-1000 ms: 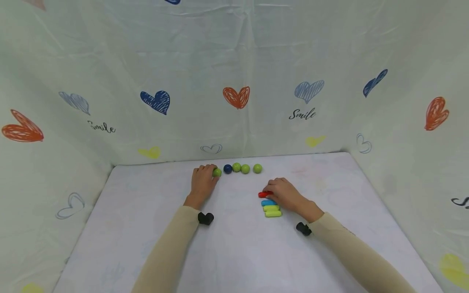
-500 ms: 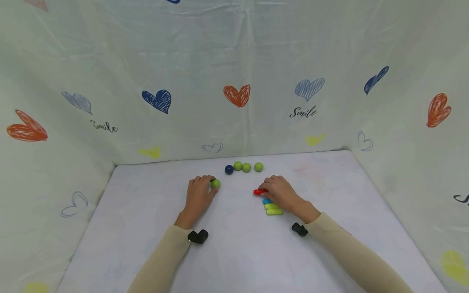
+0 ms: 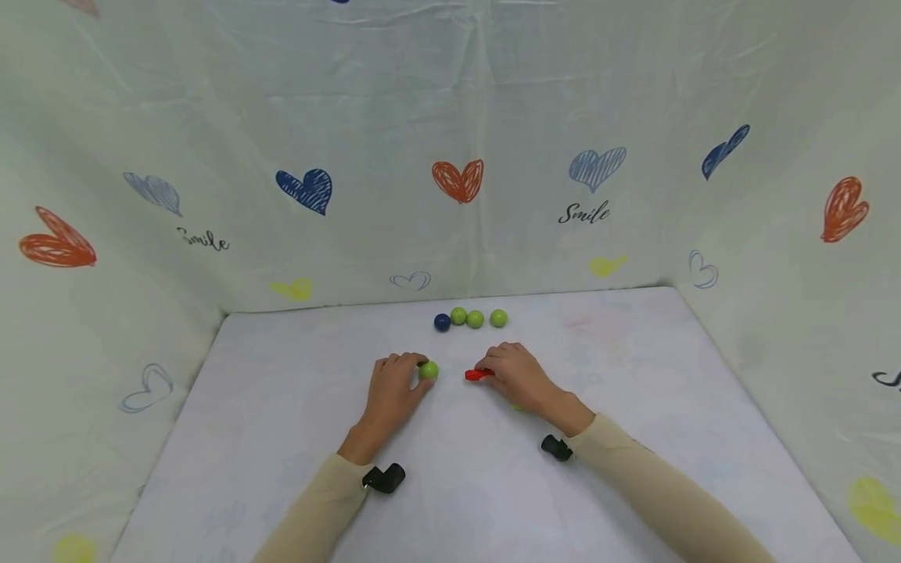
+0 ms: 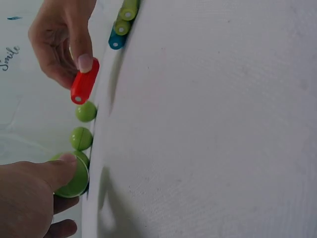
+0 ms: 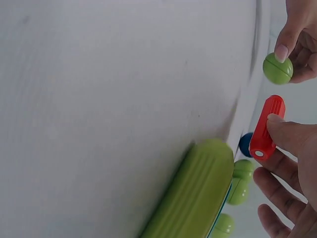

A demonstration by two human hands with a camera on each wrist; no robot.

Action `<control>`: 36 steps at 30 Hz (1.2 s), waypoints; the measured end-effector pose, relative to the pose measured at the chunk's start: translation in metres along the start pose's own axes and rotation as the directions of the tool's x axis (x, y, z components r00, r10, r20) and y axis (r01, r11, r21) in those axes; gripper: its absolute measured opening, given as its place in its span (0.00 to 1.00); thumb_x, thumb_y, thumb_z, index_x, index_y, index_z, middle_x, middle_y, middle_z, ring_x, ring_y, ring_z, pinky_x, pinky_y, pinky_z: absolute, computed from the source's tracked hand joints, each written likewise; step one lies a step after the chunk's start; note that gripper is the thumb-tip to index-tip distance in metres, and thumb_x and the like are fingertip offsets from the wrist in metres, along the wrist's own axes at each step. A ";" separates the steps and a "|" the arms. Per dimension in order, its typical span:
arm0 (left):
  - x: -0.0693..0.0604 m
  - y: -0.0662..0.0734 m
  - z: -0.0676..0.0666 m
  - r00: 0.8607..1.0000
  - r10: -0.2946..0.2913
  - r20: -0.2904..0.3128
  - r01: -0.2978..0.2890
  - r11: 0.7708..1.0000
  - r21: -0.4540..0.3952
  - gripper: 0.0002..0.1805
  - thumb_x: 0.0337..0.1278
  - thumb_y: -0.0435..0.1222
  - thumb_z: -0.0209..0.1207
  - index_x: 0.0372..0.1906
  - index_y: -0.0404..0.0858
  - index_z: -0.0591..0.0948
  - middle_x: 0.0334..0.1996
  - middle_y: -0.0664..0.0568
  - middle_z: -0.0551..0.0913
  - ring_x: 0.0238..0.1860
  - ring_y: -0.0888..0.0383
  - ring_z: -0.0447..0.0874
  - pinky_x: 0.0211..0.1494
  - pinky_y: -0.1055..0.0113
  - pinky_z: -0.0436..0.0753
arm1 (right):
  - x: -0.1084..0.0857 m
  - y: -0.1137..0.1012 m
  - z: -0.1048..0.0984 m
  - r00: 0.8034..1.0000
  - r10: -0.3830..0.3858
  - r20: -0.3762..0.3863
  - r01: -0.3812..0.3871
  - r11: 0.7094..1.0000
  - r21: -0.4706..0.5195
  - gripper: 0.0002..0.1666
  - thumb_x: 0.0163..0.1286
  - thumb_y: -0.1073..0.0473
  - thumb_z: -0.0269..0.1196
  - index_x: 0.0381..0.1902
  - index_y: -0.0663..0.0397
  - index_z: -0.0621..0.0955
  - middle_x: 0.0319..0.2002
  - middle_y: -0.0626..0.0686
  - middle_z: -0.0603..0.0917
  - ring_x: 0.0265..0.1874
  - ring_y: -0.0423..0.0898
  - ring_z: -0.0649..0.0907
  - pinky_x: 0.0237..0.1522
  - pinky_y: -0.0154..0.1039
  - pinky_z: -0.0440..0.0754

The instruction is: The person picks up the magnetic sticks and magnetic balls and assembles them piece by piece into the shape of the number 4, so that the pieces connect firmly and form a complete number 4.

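your left hand [image 3: 394,389] pinches a green ball [image 3: 429,371], drawn away from the blue ball [image 3: 442,322] at the far edge of the tabletop [image 3: 450,485]. your right hand [image 3: 519,378] grips the red stick [image 3: 474,375], shifted left of the other sticks [image 4: 121,26]. the two are now closer, not touching.

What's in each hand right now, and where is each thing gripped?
The left hand pinches a green ball by its rounded sides. The right hand pinches a red stick across its long sides, both ends uncovered.
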State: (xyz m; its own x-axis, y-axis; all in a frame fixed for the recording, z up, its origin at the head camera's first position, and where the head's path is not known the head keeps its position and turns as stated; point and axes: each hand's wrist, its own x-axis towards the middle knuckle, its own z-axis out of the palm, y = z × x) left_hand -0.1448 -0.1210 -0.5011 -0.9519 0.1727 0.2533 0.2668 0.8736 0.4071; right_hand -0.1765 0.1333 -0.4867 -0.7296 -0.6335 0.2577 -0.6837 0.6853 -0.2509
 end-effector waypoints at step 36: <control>-0.023 0.012 0.010 0.998 0.061 -0.003 -0.061 0.997 -0.038 0.19 0.60 0.41 0.76 0.52 0.39 0.85 0.45 0.51 0.89 0.46 0.52 0.83 0.59 0.50 0.76 | 0.005 -0.020 0.016 0.999 -0.035 0.039 0.034 0.999 0.033 0.09 0.69 0.59 0.75 0.46 0.50 0.91 0.41 0.46 0.88 0.46 0.46 0.83 0.58 0.47 0.80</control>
State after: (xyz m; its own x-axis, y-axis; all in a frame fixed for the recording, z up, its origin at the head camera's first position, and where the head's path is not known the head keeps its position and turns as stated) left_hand -0.1213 -0.1101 -0.5108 -0.9336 0.2241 0.2797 0.3296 0.8435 0.4241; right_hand -0.1669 0.1102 -0.4949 -0.7052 -0.6708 0.2294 -0.7082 0.6514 -0.2724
